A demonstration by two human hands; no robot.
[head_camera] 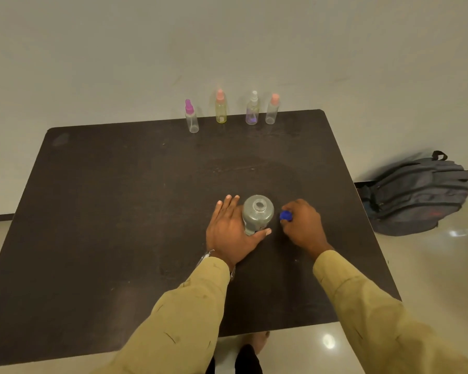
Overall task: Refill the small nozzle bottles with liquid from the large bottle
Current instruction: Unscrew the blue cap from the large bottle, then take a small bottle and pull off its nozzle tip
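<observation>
The large clear bottle (257, 213) stands upright near the middle of the dark table (119, 211), its mouth uncapped. My left hand (231, 230) holds its left side, thumb wrapped across the front. My right hand (303, 225), just right of the bottle, pinches the blue cap (286, 216) close to the tabletop. Several small nozzle bottles stand in a row at the far edge: a magenta-topped one (191, 117), a yellowish one with a pink top (221, 107), a purple-tinted one with a white top (252, 109) and a clear one with a pink top (272, 109).
A grey backpack (416, 195) lies on the floor to the right of the table. A pale wall rises behind the far edge. Glossy floor shows past the table's near edge, with a foot (257, 340) below it.
</observation>
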